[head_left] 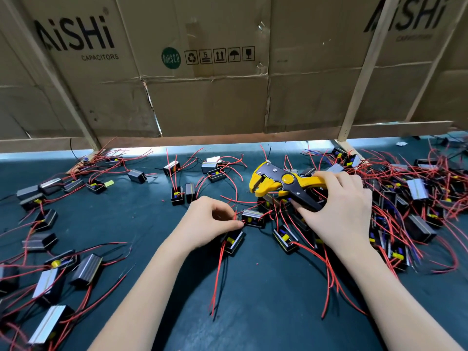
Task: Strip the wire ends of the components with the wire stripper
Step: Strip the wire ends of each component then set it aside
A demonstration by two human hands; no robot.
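1. Dark mat [141, 224] strewn with components; cardboard boxes [202, 97] behind.
2. Left hand [210, 221] pinches red wire at centre component [253, 217].
3. Right hand [339, 206] grips stripper [281, 184], jaws apart.

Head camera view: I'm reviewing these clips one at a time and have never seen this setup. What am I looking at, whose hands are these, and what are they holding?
There is no machine here. One camera worn on a person's head looks forward and down at their own bare hands over a dark green work surface. The right hand grips a yellow and black wire stripper, its jaws open and pointing left. The left hand pinches a red wire beside a small black component lying on the surface. Many more such components with red wires are scattered around, thickest on the right. Behind stand cardboard boxes printed AiSHi Capacitors.
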